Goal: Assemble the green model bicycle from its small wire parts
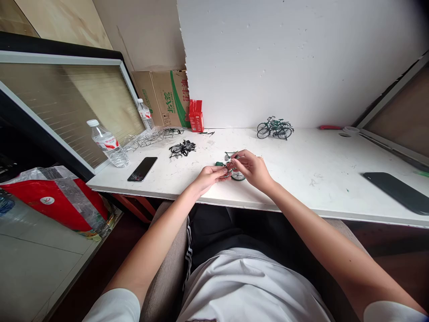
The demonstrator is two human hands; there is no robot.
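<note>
White shirt of the seated person, nearest the camera, before the front edge of the bench; near the middle of that edge, left hand and right hand meet, fingertips of both pinched on a miniature bicycle part, largely hidden; spoked wheel just below the fingers; black parts farther left; model bicycles standing near the rear edge; phone toward the front left corner
</note>
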